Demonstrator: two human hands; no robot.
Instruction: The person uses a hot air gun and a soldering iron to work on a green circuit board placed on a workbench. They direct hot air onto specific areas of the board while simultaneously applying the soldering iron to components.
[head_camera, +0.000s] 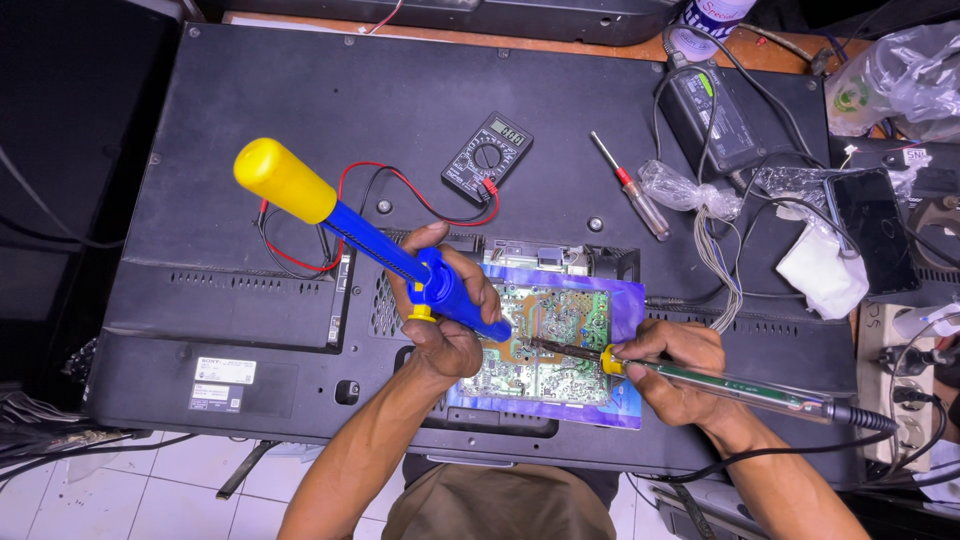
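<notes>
Near the front edge of the television's black back panel (300, 110), your left hand (445, 315) clamps a blue desoldering pump (385, 245) tip-down on the green circuit board (545, 345), while your right hand (675, 370) pinches a soldering iron (720, 382) angled into the same joint.

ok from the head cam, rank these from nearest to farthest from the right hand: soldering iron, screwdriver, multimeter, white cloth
1. Soldering iron: held in the right hand, tip on the circuit board.
2. White cloth: up and to the right on the black panel.
3. Screwdriver: above the hand; close to the cloth's distance, hard to separate.
4. Multimeter: farthest, up and left.
</notes>
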